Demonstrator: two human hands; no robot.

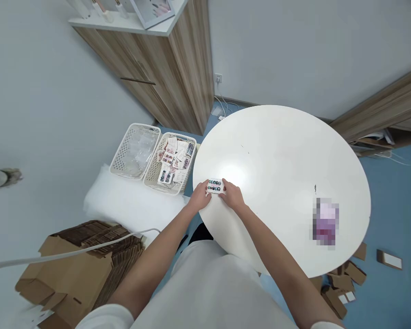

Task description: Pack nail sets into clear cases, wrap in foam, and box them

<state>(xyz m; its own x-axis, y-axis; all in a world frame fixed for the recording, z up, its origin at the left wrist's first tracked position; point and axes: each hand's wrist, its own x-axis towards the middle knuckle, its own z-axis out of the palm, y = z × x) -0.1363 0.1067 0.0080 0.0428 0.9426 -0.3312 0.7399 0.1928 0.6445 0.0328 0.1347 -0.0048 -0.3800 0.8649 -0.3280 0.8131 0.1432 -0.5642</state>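
Note:
A small white card of press-on nails (214,186), with two rows of dark and teal nails, is held just over the left edge of a round white table (277,151). My left hand (200,196) pinches its left side, with the thumb at the lower corner. On the opposite side, my right hand (232,194) grips the card between thumb and fingers. Left of the table, a white plastic basket (151,179) contains many similar nail cards, heaped loosely. Beside it stands another white basket (118,157) filled with clear plastic packaging.
A blurred-out purple item (325,224) lies on the table's right part. White foam wrap (123,196) and stacked flat cardboard boxes (78,260) are at left, crossed by a white cable (71,252). A wooden cabinet (150,68) stands behind. Small boxes (339,283) lie on the floor at right.

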